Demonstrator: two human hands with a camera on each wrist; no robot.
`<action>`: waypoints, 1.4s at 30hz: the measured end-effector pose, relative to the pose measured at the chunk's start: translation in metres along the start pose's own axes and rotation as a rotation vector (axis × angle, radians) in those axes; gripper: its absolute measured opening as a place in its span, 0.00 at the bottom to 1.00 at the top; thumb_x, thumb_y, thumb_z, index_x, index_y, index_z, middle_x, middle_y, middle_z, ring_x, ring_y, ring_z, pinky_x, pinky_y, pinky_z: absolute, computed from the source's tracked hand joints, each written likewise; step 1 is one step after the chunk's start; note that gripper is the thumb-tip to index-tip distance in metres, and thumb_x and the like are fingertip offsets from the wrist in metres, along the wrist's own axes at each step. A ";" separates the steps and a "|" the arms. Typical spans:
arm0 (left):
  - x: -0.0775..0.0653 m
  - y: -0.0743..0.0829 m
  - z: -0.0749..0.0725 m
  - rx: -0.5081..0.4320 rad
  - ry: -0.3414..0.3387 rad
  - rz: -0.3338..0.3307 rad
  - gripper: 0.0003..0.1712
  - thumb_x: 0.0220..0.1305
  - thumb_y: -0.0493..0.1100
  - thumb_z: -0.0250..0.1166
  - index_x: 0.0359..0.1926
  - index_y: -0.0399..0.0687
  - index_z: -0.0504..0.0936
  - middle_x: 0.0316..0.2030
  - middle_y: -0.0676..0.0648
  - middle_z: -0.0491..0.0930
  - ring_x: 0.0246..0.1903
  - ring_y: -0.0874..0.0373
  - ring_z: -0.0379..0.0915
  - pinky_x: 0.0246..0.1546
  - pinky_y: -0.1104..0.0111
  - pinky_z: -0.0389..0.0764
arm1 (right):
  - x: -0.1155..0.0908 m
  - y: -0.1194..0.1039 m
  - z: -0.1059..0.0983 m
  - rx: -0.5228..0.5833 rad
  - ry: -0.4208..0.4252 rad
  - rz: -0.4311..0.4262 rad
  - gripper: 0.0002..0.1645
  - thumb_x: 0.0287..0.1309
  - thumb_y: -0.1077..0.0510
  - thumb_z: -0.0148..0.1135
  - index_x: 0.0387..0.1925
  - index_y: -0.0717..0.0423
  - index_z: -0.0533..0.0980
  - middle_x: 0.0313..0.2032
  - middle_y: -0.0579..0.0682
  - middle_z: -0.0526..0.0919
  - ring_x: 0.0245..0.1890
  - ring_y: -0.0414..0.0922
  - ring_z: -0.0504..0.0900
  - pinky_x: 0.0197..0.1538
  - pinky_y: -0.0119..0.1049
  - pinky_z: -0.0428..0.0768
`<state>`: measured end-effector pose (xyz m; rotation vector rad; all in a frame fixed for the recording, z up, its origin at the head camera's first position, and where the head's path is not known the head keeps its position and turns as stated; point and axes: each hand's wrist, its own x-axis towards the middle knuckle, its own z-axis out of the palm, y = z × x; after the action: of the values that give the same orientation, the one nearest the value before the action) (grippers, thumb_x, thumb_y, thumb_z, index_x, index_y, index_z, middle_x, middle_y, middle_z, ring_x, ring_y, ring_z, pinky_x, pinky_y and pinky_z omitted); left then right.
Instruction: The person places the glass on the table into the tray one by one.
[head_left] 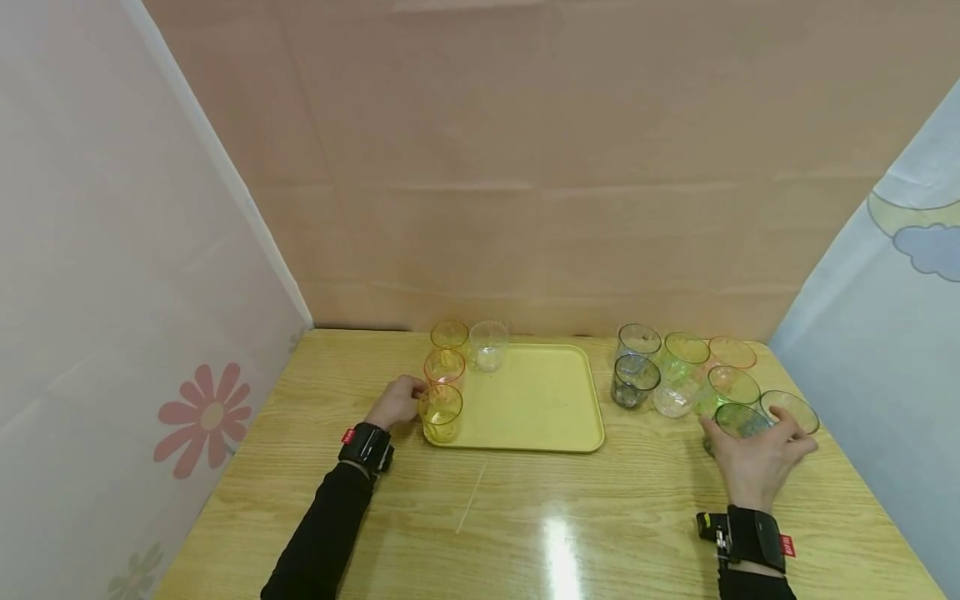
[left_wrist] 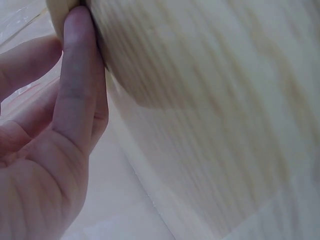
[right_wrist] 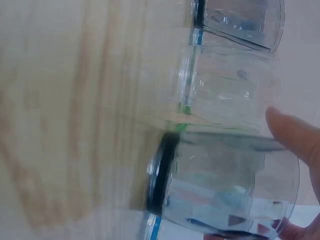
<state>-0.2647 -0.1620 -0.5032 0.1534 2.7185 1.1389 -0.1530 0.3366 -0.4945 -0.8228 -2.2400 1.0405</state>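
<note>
My left hand [head_left: 397, 402] is at the left edge of a yellow tray [head_left: 540, 396], its fingertips holding the rim. The left wrist view shows the fingers [left_wrist: 77, 75] against that pale edge. Along the tray's left side stand an amber glass [head_left: 441, 417], a pink-rimmed glass [head_left: 445, 367] and an orange-rimmed glass [head_left: 449, 335]; a clear glass [head_left: 488, 346] stands at the back. On the right, my right hand [head_left: 757, 467] grips a grey-tinted glass [right_wrist: 225, 180] from above, thumb on one side and fingers on the other.
Beside the right hand, several glasses cluster: a dark grey glass [head_left: 635, 382], a blue-grey glass [head_left: 639, 339], a green glass [head_left: 731, 387], a pink-rimmed glass [head_left: 732, 352] and others. Behind the wooden table [head_left: 517, 517] rises a brown backdrop [head_left: 480, 208], with pale panels on both sides.
</note>
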 end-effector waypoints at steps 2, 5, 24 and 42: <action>0.000 0.000 0.000 0.003 0.001 0.003 0.12 0.57 0.34 0.64 0.43 0.36 0.85 0.32 0.44 0.82 0.34 0.55 0.76 0.32 0.68 0.75 | -0.001 -0.001 0.001 -0.010 -0.017 -0.004 0.55 0.47 0.50 0.76 0.68 0.64 0.54 0.57 0.68 0.51 0.53 0.62 0.55 0.52 0.60 0.65; 0.000 0.001 0.000 0.006 -0.003 -0.001 0.12 0.58 0.34 0.63 0.43 0.37 0.85 0.33 0.45 0.82 0.35 0.55 0.76 0.33 0.69 0.75 | -0.003 -0.002 0.001 -0.035 -0.054 -0.004 0.56 0.48 0.47 0.76 0.67 0.66 0.53 0.57 0.71 0.54 0.53 0.63 0.56 0.54 0.60 0.64; -0.001 0.000 0.000 -0.032 -0.017 -0.014 0.11 0.58 0.34 0.63 0.42 0.37 0.85 0.31 0.45 0.82 0.32 0.56 0.75 0.28 0.70 0.75 | 0.018 0.036 0.015 -0.055 -0.231 0.015 0.65 0.52 0.35 0.68 0.75 0.61 0.43 0.63 0.69 0.64 0.58 0.67 0.66 0.58 0.61 0.67; -0.001 0.002 -0.001 0.014 -0.010 -0.002 0.13 0.58 0.32 0.63 0.45 0.34 0.84 0.34 0.43 0.81 0.35 0.54 0.75 0.34 0.68 0.74 | 0.040 0.053 0.035 0.439 -0.226 0.113 0.56 0.44 0.44 0.77 0.70 0.34 0.54 0.55 0.36 0.64 0.53 0.38 0.68 0.50 0.31 0.76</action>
<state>-0.2637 -0.1613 -0.5006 0.1579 2.7179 1.1150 -0.1875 0.3757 -0.5486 -0.6685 -2.0356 1.6745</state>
